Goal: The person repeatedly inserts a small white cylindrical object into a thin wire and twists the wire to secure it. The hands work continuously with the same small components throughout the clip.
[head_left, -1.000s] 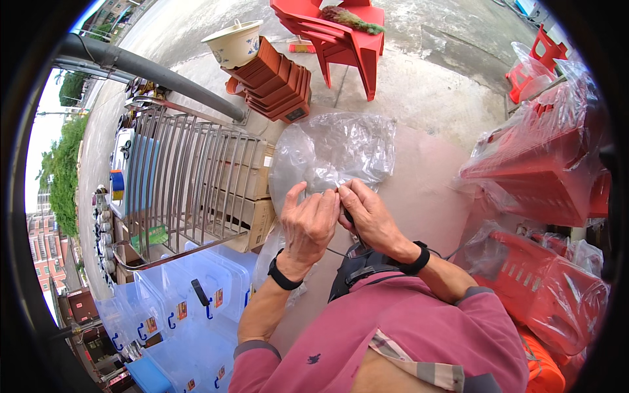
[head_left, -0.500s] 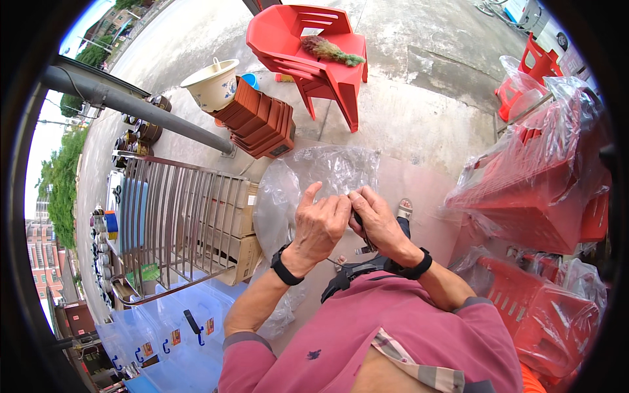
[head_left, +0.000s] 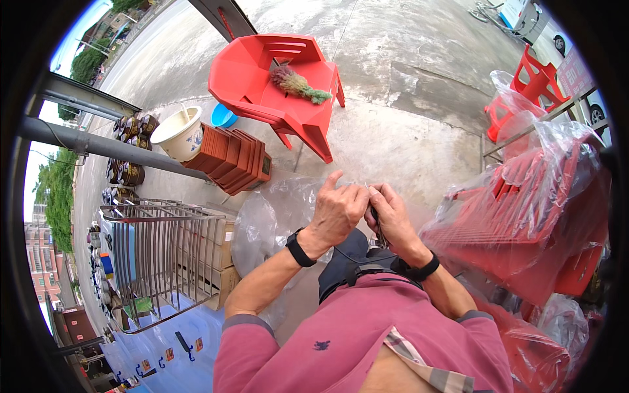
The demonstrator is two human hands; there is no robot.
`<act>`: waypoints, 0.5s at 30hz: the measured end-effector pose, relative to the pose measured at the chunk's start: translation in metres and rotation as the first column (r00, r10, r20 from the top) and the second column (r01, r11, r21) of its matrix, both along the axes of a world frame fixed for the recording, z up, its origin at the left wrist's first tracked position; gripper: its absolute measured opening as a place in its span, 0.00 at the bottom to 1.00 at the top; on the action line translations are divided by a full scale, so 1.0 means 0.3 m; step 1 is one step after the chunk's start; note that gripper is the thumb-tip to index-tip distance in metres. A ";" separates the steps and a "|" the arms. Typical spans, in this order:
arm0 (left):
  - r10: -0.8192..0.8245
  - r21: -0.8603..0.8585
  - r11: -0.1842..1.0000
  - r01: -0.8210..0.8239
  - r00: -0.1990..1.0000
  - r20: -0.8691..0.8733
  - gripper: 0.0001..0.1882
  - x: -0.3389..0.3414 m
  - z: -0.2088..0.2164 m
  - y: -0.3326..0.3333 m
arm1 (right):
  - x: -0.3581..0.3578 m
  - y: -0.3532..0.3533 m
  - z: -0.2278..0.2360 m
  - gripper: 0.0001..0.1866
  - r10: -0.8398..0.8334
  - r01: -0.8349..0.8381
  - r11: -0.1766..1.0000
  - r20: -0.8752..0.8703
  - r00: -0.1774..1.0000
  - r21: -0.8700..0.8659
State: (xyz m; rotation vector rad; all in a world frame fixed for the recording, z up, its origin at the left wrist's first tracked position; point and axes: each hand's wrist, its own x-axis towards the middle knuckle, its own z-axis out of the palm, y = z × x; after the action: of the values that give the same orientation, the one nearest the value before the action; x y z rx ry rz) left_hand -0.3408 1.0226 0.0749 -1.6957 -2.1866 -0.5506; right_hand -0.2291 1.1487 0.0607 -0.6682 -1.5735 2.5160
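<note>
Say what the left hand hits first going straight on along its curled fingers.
Most likely the right hand: it sits close beside the left hand, just past those fingers. Depth is unclear from this single view, so it might pass slightly above or below.

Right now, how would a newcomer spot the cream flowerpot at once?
Find the gray metal pole at upper left and follow it right to the stack of square reddish-brown planters, left of the person's left hand. The cream flowerpot tops that stack. It's round with blue decoration, unlike the square planters beneath and the bright blue basin nearby.
</note>
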 end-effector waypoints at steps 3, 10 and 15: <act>-0.057 0.017 0.998 0.057 0.998 -0.019 0.04 -0.088 0.000 0.116 | -0.081 0.113 -0.005 0.15 -0.027 0.026 0.999 0.053 0.998 0.029; -0.095 0.057 0.994 0.093 0.994 0.048 0.03 -0.403 -0.040 0.366 | -0.378 0.386 -0.048 0.17 0.006 -0.010 0.989 0.023 1.000 0.145; -0.012 0.119 0.993 -0.009 0.985 0.174 0.03 -0.715 -0.050 0.536 | -0.708 0.576 -0.020 0.18 0.024 -0.025 0.998 0.023 0.999 0.065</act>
State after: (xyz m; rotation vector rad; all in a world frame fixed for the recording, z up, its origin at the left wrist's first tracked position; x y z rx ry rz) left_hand -0.5552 1.1833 0.0600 -1.6416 -2.2203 -0.8429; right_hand -0.4414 1.3215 0.0546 -0.6750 -1.6732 2.4711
